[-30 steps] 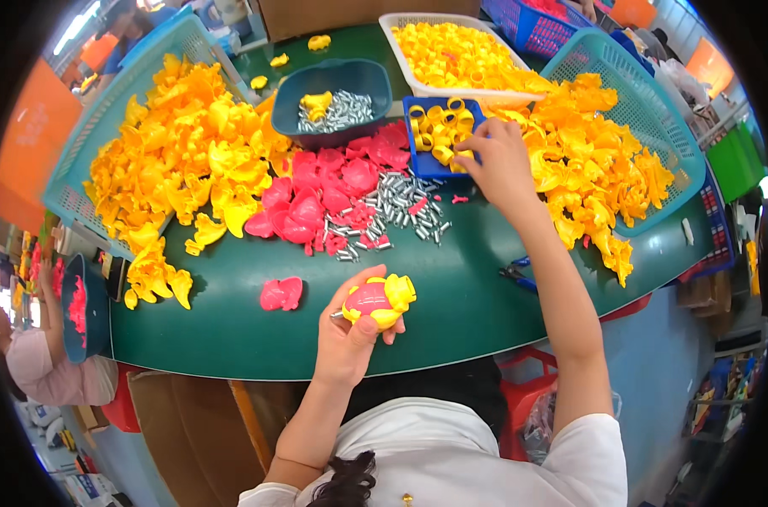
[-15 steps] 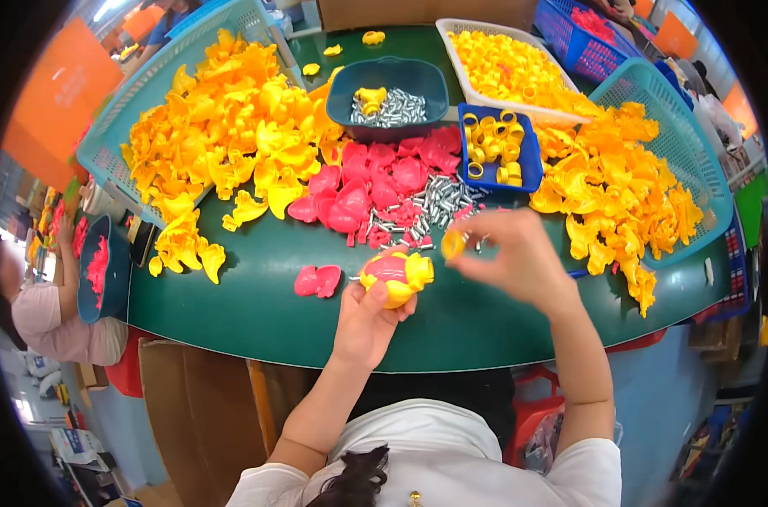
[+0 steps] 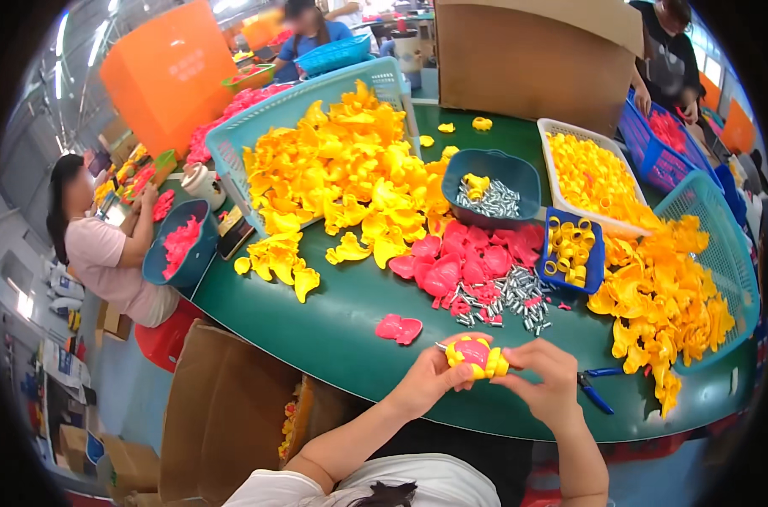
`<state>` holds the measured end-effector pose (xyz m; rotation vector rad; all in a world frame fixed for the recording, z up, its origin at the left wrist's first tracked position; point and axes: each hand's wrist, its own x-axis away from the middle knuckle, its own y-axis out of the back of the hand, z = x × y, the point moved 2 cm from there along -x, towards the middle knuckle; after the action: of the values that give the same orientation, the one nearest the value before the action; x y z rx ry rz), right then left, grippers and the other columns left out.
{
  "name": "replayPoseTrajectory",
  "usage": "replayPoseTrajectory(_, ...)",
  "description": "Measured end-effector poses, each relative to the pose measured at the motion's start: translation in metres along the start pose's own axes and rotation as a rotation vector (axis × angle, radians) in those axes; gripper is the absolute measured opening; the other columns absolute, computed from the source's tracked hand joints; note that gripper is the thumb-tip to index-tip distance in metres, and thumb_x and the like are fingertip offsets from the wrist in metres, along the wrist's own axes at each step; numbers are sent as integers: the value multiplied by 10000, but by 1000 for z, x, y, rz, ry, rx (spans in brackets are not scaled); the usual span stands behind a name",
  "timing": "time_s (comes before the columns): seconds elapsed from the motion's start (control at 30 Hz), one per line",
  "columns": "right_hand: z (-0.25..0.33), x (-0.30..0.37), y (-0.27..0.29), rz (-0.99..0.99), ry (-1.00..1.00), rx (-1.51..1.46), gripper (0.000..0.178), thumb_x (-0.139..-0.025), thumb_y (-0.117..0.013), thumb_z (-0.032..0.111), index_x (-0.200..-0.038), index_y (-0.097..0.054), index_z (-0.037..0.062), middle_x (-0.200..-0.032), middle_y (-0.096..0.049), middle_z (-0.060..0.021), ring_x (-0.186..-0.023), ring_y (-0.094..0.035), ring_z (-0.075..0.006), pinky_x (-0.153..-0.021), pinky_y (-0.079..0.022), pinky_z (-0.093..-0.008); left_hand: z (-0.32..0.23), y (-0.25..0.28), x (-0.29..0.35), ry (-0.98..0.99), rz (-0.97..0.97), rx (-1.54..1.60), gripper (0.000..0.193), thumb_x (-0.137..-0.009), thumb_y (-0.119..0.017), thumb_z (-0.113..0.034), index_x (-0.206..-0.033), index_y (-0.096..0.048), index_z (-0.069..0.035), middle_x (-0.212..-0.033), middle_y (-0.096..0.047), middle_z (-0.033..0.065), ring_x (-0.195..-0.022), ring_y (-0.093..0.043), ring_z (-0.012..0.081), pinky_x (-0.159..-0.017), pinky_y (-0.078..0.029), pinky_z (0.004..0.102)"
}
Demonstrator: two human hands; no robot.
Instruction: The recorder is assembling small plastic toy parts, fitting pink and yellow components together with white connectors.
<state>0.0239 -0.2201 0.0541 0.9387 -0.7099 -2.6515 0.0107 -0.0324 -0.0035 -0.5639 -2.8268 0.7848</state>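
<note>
A small, rounded red-and-yellow plastic assembly [image 3: 475,356] with a protruding metal pin is held in the left hand [image 3: 433,376], over the near edge of the glossy green table [image 3: 333,342]. Its yellow end is pinched by the right hand [image 3: 550,380]; whether a ring is also gripped cannot be told. Blue-handled pliers [image 3: 598,395] are laid rightward. Beyond, loose silvery metal pins [image 3: 526,297] are heaped near a blue rectangular plastic tray [image 3: 599,258] of yellow rings [image 3: 572,248].
</note>
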Motion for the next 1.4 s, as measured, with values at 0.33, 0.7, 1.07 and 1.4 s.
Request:
replayPoseTrajectory(0.33,-5,11,-8,45,24,-85,376,-594,-872,154,-876,-666,15,-800,-651,-99,-645,-637,-207,-542,-495,-304,1,-5,15,131,36,96,602,-895,-639,-395,-1326,-457,-17,-967,-596,34,-717,-527,79,-628,-436,212)
replayPoseTrajectory(0.7,1,9,-32,8,234,383,390,-927,-478,411,-766,-521,58,-702,-482,-90,-609,-482,-298,-513,-393,-385,13,-27,32,69,-165,141,502,-970,-424,-535,-1069,-535,-56,-832,-556,22,-693,-510,90,-601,-405,212)
replayPoseTrajectory(1.07,-7,5,-83,506,-527,-234,387,-1001,-395,302,-837,-604,21,-655,-580,-201,-698,-594,-401,-649,-450,-455,-65,44,97,111,-410,-806,487,-773,-768,-116,-1204,-553,-46,-1052,-599,30,-947,-577,106,-829,-490,248)
replayPoseTrajectory(1.4,-1,-48,-123,361,-35,224,175,-841,-647,158,-982,-637,53,-979,-613,-101,-950,-571,-297,-769,-471,-394,-116,132,165,551,-784,-1769,239,-731,-741,-164,-930,-679,-47,-880,-690,141,-851,-665,304,-751,-522,381)
